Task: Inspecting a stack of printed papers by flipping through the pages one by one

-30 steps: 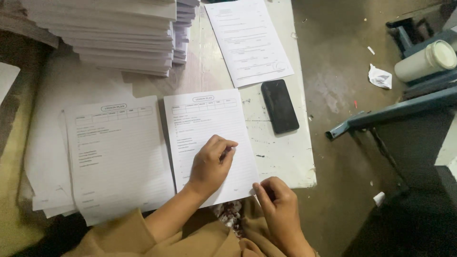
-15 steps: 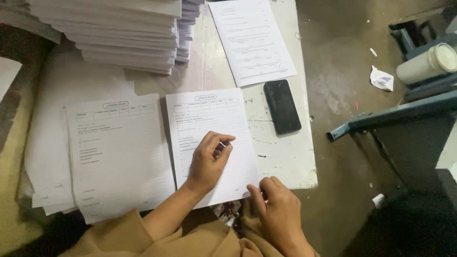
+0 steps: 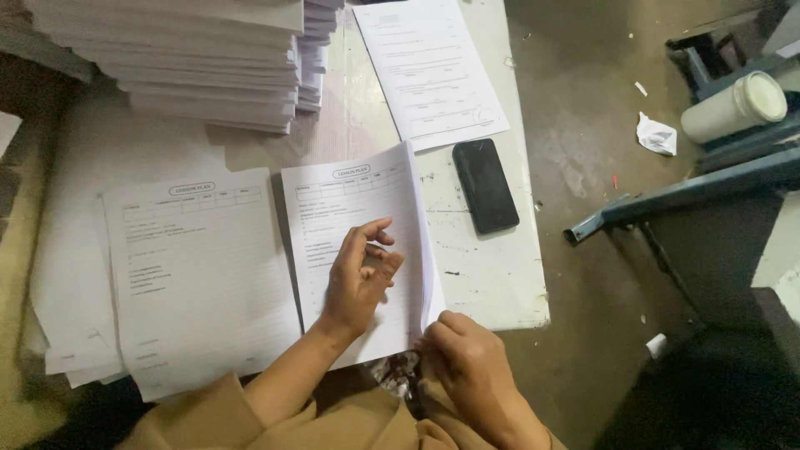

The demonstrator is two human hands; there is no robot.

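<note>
Two piles of printed white forms lie side by side on the table. My left hand (image 3: 358, 275) rests on the right pile (image 3: 350, 217), fingers loosely curled and spread on the top sheet. The right edge of that top sheet curls upward. My right hand (image 3: 471, 367) pinches the bottom right corner of the sheets at the table's near edge. The left pile (image 3: 196, 275) lies untouched beside my left forearm.
A tall stack of white paper (image 3: 192, 62) fills the back left. A loose printed sheet (image 3: 429, 71) lies at the back, with a black phone (image 3: 485, 185) in front of it. The white table's edge (image 3: 533, 283) borders a grey floor with a blue metal bar (image 3: 683, 192), a white roll (image 3: 733, 104) and crumpled paper (image 3: 656, 135).
My left hand slid down and left on the right pile and its fingers loosened. The top sheet's right edge has lifted, with my right hand gripping its lower corner.
</note>
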